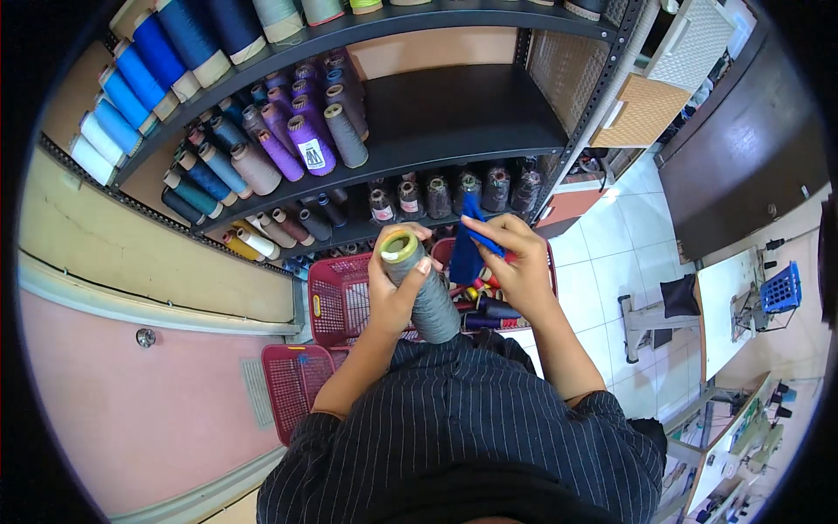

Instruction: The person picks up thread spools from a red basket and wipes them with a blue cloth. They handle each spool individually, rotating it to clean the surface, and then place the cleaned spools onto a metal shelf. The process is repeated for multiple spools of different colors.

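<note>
Black shelves [454,109] rise in front of both grips, and purple cones [310,144] of thread stand ahead of the left grip [387,293], off to its left. I see that left grip wrapped round a grey cone [434,301], which tilts with its yellow end up. Just beside it, the right grip [522,262] pinches a blue cloth [469,249]. I can't tell if the cloth touches the cone. Below the right grip, a red basket [552,279] has more spools [497,309] in it. To me the job looks partway: many cones are on the shelves, the grey one is in hand, and the basket ones seem left over.
</note>
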{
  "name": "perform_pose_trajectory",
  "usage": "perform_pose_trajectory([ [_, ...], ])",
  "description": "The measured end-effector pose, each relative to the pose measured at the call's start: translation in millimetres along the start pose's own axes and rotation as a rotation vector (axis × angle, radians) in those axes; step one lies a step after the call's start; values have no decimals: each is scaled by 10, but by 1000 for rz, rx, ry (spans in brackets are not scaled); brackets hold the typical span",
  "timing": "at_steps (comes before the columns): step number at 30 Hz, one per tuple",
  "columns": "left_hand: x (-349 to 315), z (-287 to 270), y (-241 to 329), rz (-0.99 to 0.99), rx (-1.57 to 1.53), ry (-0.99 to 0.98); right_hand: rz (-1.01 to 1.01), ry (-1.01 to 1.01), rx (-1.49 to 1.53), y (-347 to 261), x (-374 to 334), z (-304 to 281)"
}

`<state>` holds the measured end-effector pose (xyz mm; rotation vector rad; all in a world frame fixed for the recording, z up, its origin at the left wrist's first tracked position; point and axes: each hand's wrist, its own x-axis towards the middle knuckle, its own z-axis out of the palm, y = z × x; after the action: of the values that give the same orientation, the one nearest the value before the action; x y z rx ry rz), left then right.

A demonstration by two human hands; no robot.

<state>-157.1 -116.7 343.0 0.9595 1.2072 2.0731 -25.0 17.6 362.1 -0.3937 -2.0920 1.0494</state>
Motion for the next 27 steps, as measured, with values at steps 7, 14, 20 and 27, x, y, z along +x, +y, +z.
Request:
perform_pose_trajectory([
  [7, 63, 221, -37, -8, 29, -1, 47, 125, -166, 96, 82, -286],
  [14, 153, 434, -202, 144, -44, 36, 300, 144, 57, 207, 148, -523],
  [20, 212, 603, -255, 201, 239, -64, -7, 154, 97, 327, 209, -707],
  [27, 408, 798, -425, 68, 475, -296, 292, -6, 312, 425, 227, -787],
])
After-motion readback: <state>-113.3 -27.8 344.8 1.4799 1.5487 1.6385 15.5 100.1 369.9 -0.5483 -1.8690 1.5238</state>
